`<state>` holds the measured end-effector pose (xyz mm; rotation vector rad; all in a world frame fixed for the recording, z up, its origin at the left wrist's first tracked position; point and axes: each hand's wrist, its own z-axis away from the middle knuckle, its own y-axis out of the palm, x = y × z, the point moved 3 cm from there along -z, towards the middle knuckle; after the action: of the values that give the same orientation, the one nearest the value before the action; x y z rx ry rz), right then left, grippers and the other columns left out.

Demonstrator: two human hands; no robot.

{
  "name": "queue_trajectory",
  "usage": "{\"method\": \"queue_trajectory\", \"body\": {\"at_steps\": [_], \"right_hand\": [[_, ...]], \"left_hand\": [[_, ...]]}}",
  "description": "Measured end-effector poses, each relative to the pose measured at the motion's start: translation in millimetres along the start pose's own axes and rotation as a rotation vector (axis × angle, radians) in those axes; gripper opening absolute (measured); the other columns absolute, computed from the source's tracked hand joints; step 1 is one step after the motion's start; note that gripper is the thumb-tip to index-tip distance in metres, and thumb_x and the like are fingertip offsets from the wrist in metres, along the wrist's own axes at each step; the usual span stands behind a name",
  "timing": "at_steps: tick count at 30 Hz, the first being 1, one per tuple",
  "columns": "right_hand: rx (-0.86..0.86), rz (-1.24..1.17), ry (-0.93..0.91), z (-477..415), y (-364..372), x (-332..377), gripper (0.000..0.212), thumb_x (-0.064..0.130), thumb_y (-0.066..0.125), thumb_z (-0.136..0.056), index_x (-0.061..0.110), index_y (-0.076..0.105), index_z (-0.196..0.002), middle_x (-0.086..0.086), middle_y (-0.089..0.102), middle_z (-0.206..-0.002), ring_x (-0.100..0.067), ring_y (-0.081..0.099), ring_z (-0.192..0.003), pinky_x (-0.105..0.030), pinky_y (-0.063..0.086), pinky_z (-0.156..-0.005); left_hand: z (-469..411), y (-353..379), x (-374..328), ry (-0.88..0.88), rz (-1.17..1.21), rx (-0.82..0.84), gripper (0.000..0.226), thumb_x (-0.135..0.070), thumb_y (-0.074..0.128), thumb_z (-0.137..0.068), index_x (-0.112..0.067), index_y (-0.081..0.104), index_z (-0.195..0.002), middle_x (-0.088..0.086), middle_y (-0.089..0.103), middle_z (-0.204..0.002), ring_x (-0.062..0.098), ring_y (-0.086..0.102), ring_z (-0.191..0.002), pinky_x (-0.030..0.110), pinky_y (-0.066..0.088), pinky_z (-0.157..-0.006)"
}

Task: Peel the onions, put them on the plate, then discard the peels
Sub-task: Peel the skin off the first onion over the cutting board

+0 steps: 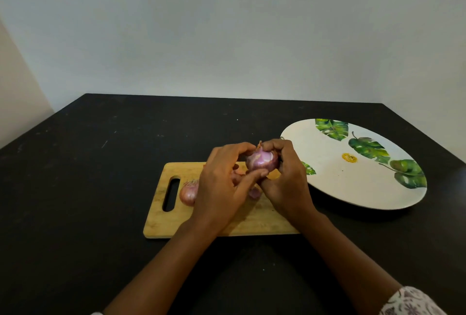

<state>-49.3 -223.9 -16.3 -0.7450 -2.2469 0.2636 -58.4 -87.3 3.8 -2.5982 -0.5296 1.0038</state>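
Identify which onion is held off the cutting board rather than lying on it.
The shiny purple onion gripped by the left hand and right hand. The dull-skinned onion beside the handle slot lies on the cutting board.

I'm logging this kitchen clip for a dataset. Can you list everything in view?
Black table: one, black, under everything.
Wall: one, pale grey, behind the table.
Rectangular wooden cutting board: one, light brown, mid-table.
Round leaf-print plate: one, white and green, right of the board.
Partly peeled purple onion: one, purple, held above the board.
Unpeeled onion: one, pinkish brown, on the board by its handle slot.
Purple piece: one, on the board, mostly hidden.
Left hand: one, grips the held onion.
Right hand: one, grips the same onion.
Sleeve: one, white patterned, right forearm.
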Motion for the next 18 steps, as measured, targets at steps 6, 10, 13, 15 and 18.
{"method": "queue_trajectory", "body": {"at_steps": [6,10,13,15,18], "right_hand": [[0.063,0.017,-0.026,1.3,2.6,4.5,0.052,0.016,0.075,-0.065,-0.002,0.055,-0.11,-0.004,0.055,-0.106,-0.002,0.051,-0.096,-0.003,0.042,-0.087],[0.088,0.049,-0.014,2.5,3.0,2.6,0.056,0.013,0.077,-0.063,-0.003,0.055,-0.112,-0.011,0.06,-0.106,-0.008,0.054,-0.096,0.0,0.039,-0.089],[0.111,0.053,-0.018,2.6,1.9,4.0,0.054,0.012,0.076,-0.064,-0.003,0.055,-0.112,-0.016,0.06,-0.107,-0.013,0.055,-0.096,-0.002,0.04,-0.088],[0.114,0.06,-0.022,1.9,1.8,4.7,0.053,0.013,0.075,-0.065,-0.003,0.055,-0.111,-0.016,0.06,-0.107,-0.012,0.055,-0.096,-0.004,0.042,-0.087],[0.117,0.059,-0.036,1.2,2.0,5.6,0.054,0.008,0.077,-0.062,-0.001,0.055,-0.111,-0.015,0.059,-0.107,-0.005,0.051,-0.096,-0.003,0.042,-0.084]], "left_hand": [[1.3,2.0,0.5,0.099,-0.153,0.037,0.044,-0.039,0.054,-0.079,-0.018,0.053,-0.117,0.001,0.061,-0.106,0.001,0.044,-0.099,0.008,0.039,-0.08],[1.6,3.7,0.9,0.12,-0.186,0.08,0.041,-0.036,0.052,-0.081,-0.022,0.045,-0.119,0.003,0.06,-0.107,-0.003,0.039,-0.1,0.004,0.031,-0.092],[1.6,6.4,2.5,0.091,-0.192,0.12,0.042,-0.033,0.055,-0.083,-0.018,0.047,-0.122,0.003,0.058,-0.11,-0.005,0.035,-0.099,0.005,0.037,-0.078],[2.8,8.3,3.7,0.071,-0.193,0.138,0.046,-0.027,0.058,-0.082,-0.016,0.047,-0.125,0.003,0.055,-0.113,-0.005,0.034,-0.099,0.01,0.033,-0.076],[4.3,9.0,1.5,0.058,-0.16,0.143,0.053,-0.021,0.058,-0.082,-0.017,0.04,-0.131,0.004,0.051,-0.115,-0.003,0.034,-0.099,0.013,0.033,-0.077]]}}
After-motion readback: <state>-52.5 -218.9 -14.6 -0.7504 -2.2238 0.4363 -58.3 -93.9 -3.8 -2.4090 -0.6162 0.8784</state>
